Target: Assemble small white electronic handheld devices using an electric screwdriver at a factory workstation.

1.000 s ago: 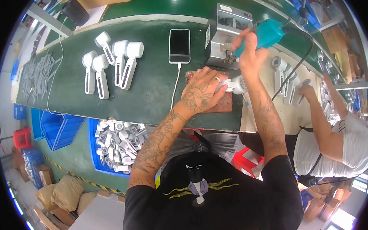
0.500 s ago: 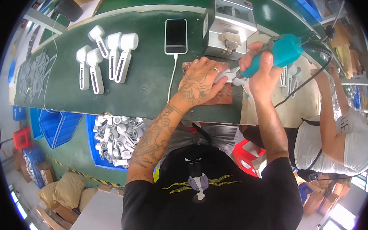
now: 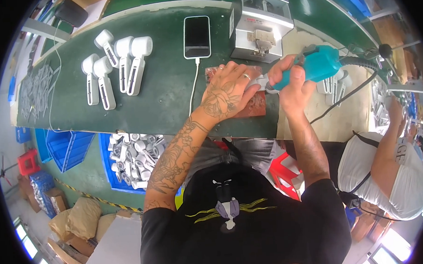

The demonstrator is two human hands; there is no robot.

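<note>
My left hand [image 3: 226, 91], tattooed and wearing rings, is closed over a white handheld fan part [image 3: 261, 84], most of which it hides. The part is held down over a reddish-brown pad [image 3: 254, 107] on the green bench. In my right hand [image 3: 292, 90] is a teal electric screwdriver [image 3: 319, 67], fingers wrapped round its body. Its nose points left and meets the white part beside my left thumb; the exact contact point is hidden.
Several white handheld fans [image 3: 137, 64] lie at the left, near grey strips [image 3: 37, 90]. A phone [image 3: 197, 37] and a metal machine [image 3: 259, 28] stand beyond my hands. Below the bench is a blue bin [image 3: 108, 172] of fan parts. A co-worker [image 3: 383, 171] is at the right.
The screwdriver and my right hand have come slightly lower and left. My left hand stays on the part. The co-worker's arm has moved nearer, and the whole view has shifted a little.
</note>
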